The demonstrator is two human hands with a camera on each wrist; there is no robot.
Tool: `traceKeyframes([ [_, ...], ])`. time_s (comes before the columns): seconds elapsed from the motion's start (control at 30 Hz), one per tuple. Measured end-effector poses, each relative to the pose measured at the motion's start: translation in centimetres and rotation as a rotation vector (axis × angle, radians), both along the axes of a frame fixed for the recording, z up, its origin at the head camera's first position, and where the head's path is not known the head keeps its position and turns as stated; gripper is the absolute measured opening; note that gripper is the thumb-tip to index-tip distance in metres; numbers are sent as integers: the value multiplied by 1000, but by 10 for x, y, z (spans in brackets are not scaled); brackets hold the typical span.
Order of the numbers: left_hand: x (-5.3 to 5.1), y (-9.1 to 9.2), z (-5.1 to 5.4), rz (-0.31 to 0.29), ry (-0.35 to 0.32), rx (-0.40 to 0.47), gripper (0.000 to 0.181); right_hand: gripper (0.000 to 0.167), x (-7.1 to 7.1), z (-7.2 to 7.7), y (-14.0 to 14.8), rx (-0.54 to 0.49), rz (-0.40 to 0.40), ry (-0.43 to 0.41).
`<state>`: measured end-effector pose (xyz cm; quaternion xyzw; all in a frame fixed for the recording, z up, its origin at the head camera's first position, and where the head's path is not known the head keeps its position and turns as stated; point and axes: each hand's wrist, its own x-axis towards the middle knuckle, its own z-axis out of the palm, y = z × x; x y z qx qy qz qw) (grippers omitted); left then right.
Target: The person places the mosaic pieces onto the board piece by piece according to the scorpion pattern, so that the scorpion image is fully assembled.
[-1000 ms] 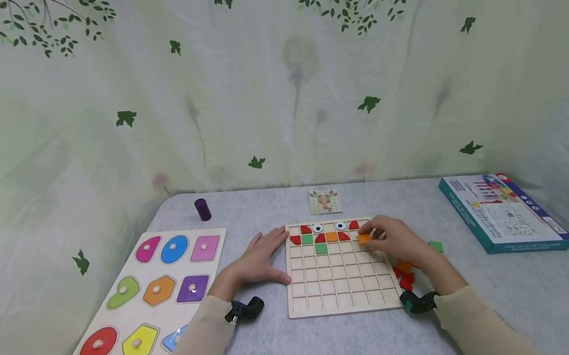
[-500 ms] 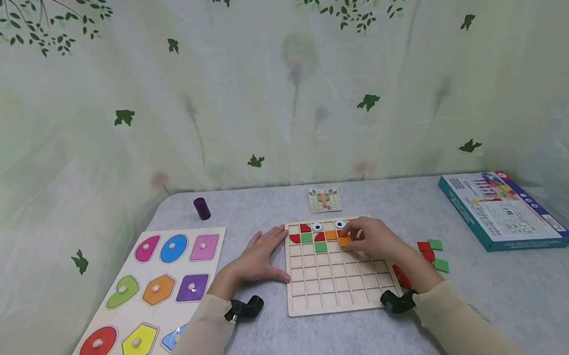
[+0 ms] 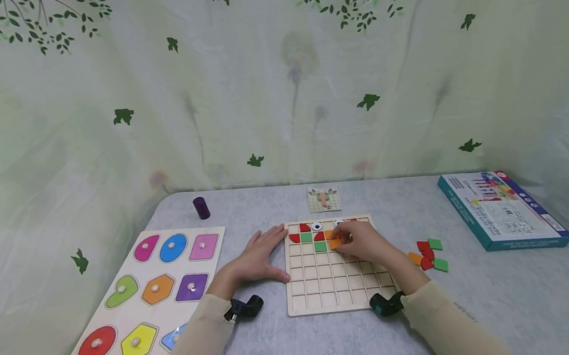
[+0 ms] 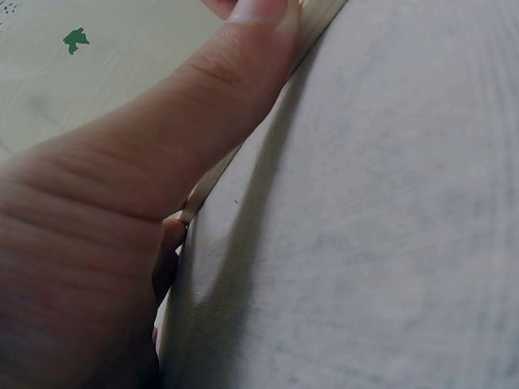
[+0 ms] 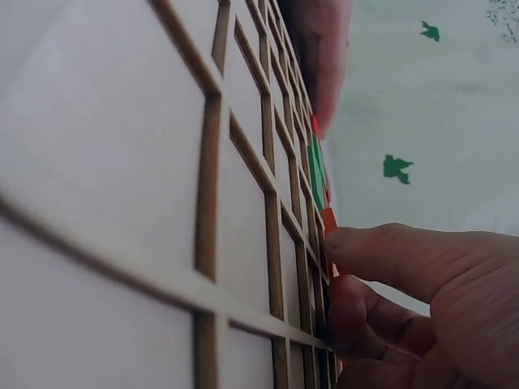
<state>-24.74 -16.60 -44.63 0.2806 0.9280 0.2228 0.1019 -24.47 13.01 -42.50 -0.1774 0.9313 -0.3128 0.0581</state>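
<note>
A wooden grid board [image 3: 322, 280] lies on the table, with red, green, orange and eye-patterned square tiles set in its upper cells. My right hand [image 3: 362, 242] pinches an orange tile [image 3: 334, 244] between thumb and fingers at the third row, just right of a green tile [image 3: 320, 246]. In the right wrist view the orange tile [image 5: 328, 219] is at the thumb tip, close to the grid. My left hand [image 3: 258, 260] rests at the board's left edge with fingers spread. The left wrist view shows its thumb [image 4: 203, 105] touching that edge. Some upper-right tiles are hidden behind my right hand.
Loose red, green and orange tiles [image 3: 427, 254] lie right of the board. A small pattern card [image 3: 323, 200] and a dark purple cylinder [image 3: 201, 208] are behind it. A knobbed shape puzzle [image 3: 145, 316] lies left; a teal-edged box [image 3: 503, 210] lies right.
My right hand has moved left across the board, carrying the orange tile from the right side to the cell by the green tile. My left hand has stayed in place.
</note>
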Motion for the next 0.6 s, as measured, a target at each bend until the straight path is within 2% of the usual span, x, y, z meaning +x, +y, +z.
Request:
traceKeyframes([
  [0.2, 0, 0, 0, -3, 0, 4, 115, 18, 0, -2, -4, -2, -24, -9],
  [0.6, -1, 0, 0, -4, 7, 2, 115, 14, 2, -2, -5, -9, -8, 20],
])
